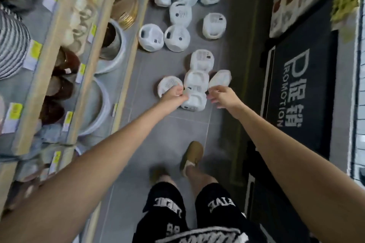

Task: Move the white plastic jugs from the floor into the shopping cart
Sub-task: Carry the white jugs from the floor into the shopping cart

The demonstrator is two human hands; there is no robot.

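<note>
Several white plastic jugs stand on the grey tile floor (173,130), seen from above. A far cluster (180,14) lies up the aisle, and a near group sits under my hands. My left hand (173,94) curls its fingers on the rim of a round jug (167,85). My right hand (221,96) pinches the lower edge of a tilted jug (220,78). Between my hands stand two more jugs (196,81) (195,103), with another jug (202,59) just beyond them.
A wooden shelf unit (59,25) with bowls, pots and yellow price tags runs along the left. A dark promotion mat (304,89) lies on the right. My feet in tan slippers (192,156) stand on the tiles behind the near jugs.
</note>
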